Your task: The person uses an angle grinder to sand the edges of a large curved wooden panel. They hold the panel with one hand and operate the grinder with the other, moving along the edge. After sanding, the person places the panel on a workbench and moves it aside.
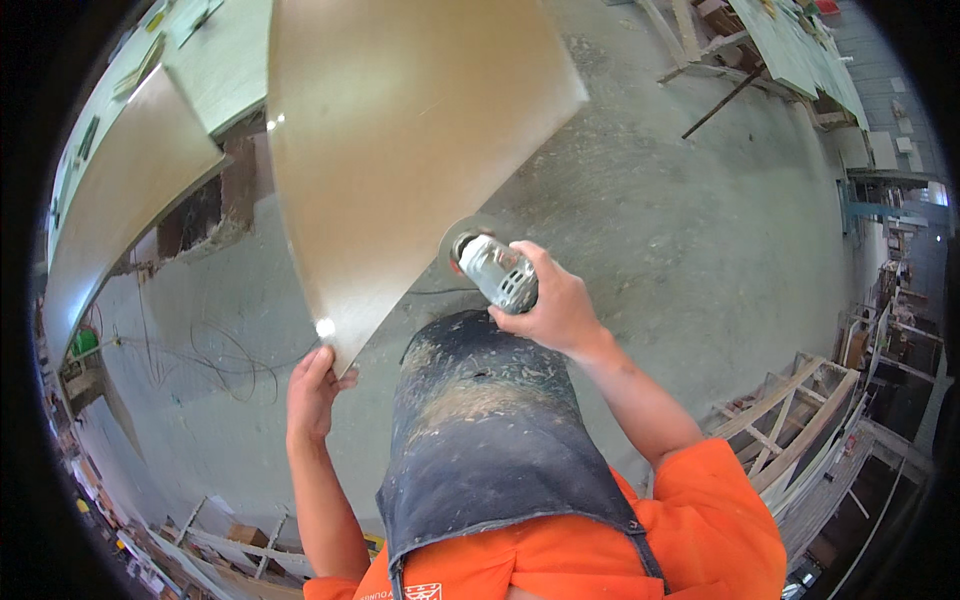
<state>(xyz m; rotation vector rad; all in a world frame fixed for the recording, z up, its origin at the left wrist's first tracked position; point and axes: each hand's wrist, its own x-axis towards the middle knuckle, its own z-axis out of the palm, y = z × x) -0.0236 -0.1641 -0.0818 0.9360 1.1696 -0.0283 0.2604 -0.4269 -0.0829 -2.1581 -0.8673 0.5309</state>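
Observation:
A large tan sheet with a smooth, shiny face (400, 130) stretches away from me, its near end narrowing to a corner. At that corner my left hand (316, 385) pinches the edge, thumb on top. My right hand (553, 305) is wrapped round the body of an angle grinder (500, 272). The grinder's round disc (462, 240) lies against or just beside the sheet's right edge; contact is hard to make out. A dark, dust-stained apron (480, 420) covers my front below the tool.
Left of the sheet, another tan panel (140, 190) lies on a pale worktable (225, 65). A thin cable (215, 365) trails over the grey floor (690, 240). Wooden frames (800, 420) stand at the right, and a second littered table (800, 60) is at the far right.

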